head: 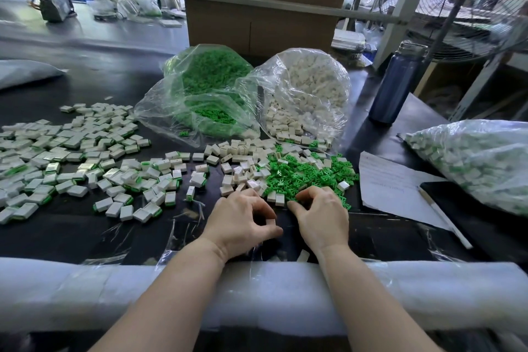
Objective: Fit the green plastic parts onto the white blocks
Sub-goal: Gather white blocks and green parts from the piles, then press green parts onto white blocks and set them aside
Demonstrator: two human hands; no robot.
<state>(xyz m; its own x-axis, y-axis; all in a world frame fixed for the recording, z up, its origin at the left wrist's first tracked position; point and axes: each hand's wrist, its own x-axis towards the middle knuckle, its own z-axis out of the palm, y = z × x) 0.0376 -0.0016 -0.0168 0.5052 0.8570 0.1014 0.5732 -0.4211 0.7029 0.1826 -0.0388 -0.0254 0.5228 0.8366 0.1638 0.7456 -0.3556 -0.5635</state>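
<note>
My left hand (pixel 243 223) rests on the black table with its fingers curled around a small white block (pixel 271 222), pinched between thumb and fingertips. My right hand (pixel 320 216) sits beside it at the near edge of a pile of loose green plastic parts (pixel 300 176); its thumb and forefinger are pinched together, and whether a green part is between them is hidden. Loose white blocks (pixel 243 163) lie just beyond both hands. Several blocks fitted with green parts (pixel 71 151) are spread over the left of the table.
Two open clear bags stand behind the piles: one of green parts (pixel 205 88), one of white blocks (pixel 308 88). A dark blue bottle (pixel 395 86) stands at the right, with a paper sheet (pixel 388 183), a pen (pixel 445 217) and a full bag (pixel 480 160). White foam padding (pixel 257 291) lines the near edge.
</note>
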